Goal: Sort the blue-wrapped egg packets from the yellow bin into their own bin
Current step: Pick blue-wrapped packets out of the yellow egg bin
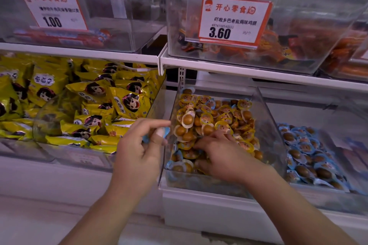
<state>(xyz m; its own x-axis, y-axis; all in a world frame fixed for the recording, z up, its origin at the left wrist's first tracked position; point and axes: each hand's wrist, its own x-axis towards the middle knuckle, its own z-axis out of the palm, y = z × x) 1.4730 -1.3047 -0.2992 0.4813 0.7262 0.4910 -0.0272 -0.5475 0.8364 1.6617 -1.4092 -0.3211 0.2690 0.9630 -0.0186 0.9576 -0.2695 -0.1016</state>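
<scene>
Here, right hand (pixel 217 153) rummaging in the yellow-wrapped egg bin (pixel 266 125), left hand (pixel 143 145) holding picked blue-wrapped egg packets (pixel 164 132).

The right hand's fingers lie spread and buried among the packets at frame centre; whether they grip one I cannot tell. Blue strays (pixel 177 155) lie just left of it, against the bin's lower-left wall. The blue-packet bin (pixel 338 187) sits lower right, nearer the right hand; its right edge is cut off and blurred.
</scene>
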